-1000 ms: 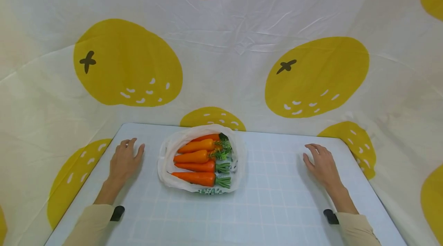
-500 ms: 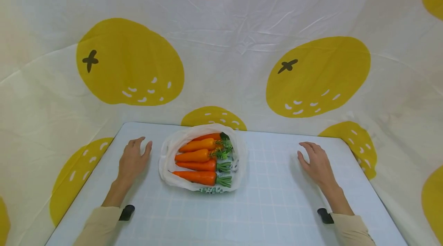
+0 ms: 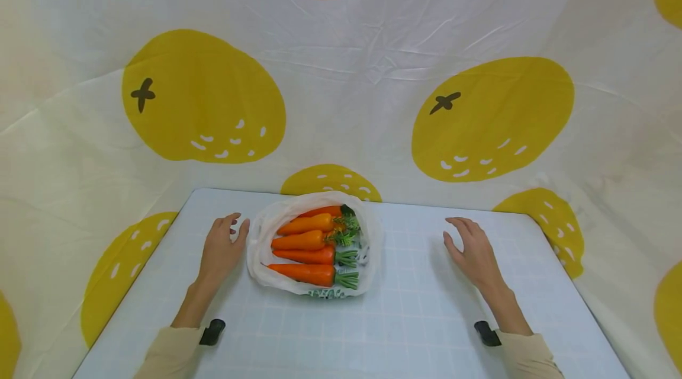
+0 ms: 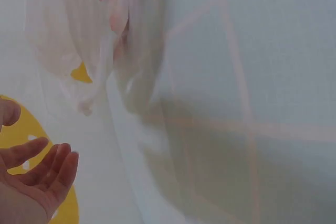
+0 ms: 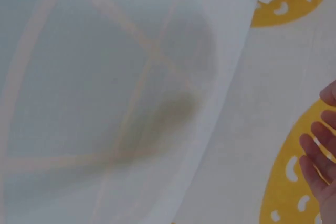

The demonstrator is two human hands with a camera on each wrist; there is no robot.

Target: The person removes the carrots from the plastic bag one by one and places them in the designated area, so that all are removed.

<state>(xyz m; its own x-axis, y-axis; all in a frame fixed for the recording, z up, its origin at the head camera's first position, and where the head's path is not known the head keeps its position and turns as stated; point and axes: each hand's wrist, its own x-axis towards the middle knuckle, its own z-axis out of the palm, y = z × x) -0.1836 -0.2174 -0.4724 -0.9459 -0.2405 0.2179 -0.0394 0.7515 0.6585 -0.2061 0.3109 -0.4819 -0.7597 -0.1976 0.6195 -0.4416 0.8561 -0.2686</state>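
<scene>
A white plastic bag [image 3: 258, 265] lies with its mouth spread wide in the head view, left of the table's middle. Several carrots [image 3: 306, 273] with green tops lie side by side inside it, tops to the right. My left hand [image 3: 221, 251] hovers just left of the bag, fingers loosely bent and holding nothing. Farther off on the bag's right, my right hand [image 3: 474, 254] is raised over the table, fingers relaxed, with nothing in it. In the left wrist view the bag [image 4: 79, 35] hangs in folds beyond the left hand [image 4: 39, 177]. Part of the right hand [image 5: 320, 156] shows in the right wrist view.
The pale blue table [image 3: 410, 320] has a faint grid of lines. Behind and beside it hangs a white cloth [image 3: 346, 112] printed with large yellow fruit. Dark bands [image 3: 213, 332] sit at both wrists by the beige sleeves.
Both hands have moved inward. The left hand has come right, up close to the bag, and the right hand has shifted left. The bag and carrots lie as before.
</scene>
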